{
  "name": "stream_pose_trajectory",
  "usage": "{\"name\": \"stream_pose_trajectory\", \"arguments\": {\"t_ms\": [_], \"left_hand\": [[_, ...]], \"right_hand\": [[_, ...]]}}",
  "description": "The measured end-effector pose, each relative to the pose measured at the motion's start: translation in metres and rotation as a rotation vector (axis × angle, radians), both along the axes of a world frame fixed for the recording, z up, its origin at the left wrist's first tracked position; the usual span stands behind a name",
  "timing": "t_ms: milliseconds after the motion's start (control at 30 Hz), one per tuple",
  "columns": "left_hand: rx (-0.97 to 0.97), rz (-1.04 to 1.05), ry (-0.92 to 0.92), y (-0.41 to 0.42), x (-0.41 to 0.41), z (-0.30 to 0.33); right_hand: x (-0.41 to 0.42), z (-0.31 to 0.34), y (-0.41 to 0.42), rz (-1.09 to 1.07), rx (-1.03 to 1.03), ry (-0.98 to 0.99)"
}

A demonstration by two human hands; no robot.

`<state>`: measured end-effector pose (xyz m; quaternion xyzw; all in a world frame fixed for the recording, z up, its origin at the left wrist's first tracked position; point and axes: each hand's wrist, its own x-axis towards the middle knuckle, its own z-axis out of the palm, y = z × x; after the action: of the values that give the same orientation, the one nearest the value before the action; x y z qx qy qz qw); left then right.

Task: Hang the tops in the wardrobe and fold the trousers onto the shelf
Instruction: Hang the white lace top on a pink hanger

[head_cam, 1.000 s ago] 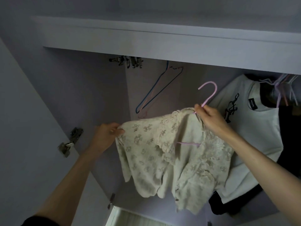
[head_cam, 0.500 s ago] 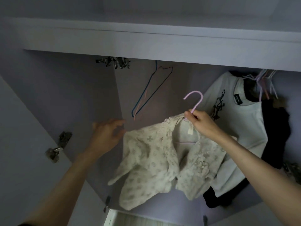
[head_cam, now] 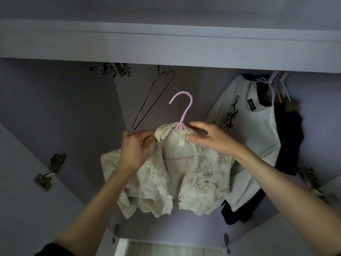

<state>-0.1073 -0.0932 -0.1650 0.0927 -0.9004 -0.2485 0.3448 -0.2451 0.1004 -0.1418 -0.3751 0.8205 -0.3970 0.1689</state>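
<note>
My left hand (head_cam: 137,145) pinches the lace cardigan's (head_cam: 201,174) collar at nine o'clock; my right hand (head_cam: 208,137) holds its shoulder on the pink hanger (head_cam: 181,112). Unhooked yet, the cardigan could slide off if I tilt it.

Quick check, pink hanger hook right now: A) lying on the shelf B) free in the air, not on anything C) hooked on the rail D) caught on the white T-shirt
B: the pink hanger has its hook standing clear in open air below the shelf, while the left hand and right hand hold the lace top at its collar.
</note>
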Motion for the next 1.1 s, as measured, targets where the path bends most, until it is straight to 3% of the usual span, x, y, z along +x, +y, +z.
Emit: {"name": "stream_pose_trajectory", "arguments": {"t_ms": [100, 333, 633, 733, 833, 933, 1000, 1100], "left_hand": [[0.051, 0.031, 0.007, -0.007, 0.006, 0.0], [0.149, -0.09, -0.064, -0.003, 0.005, -0.006], [0.383, -0.221, -0.112, 0.01, 0.004, -0.002], [0.314, -0.141, -0.154, 0.017, -0.007, 0.002], [0.381, -0.118, -0.212, 0.011, -0.019, 0.01], [0.277, -0.063, -0.34, 0.007, -0.026, 0.014], [0.149, 0.007, -0.283, 0.012, -0.026, 0.011], [-0.05, -0.067, -0.29, 0.03, -0.024, 0.002]], "right_hand": [[-0.006, -0.015, 0.018, -0.074, 0.099, -0.002], [0.019, 0.02, -0.012, 0.04, -0.156, 0.005], [0.033, 0.016, -0.011, -0.044, -0.203, 0.102], [0.037, 0.015, -0.009, -0.046, -0.208, 0.15], [0.036, 0.013, -0.005, -0.06, -0.229, 0.193], [0.032, 0.011, 0.004, -0.092, -0.244, 0.222], [0.028, 0.01, 0.01, -0.125, -0.261, 0.202], [0.024, 0.01, 0.016, -0.145, -0.287, 0.16]]}}
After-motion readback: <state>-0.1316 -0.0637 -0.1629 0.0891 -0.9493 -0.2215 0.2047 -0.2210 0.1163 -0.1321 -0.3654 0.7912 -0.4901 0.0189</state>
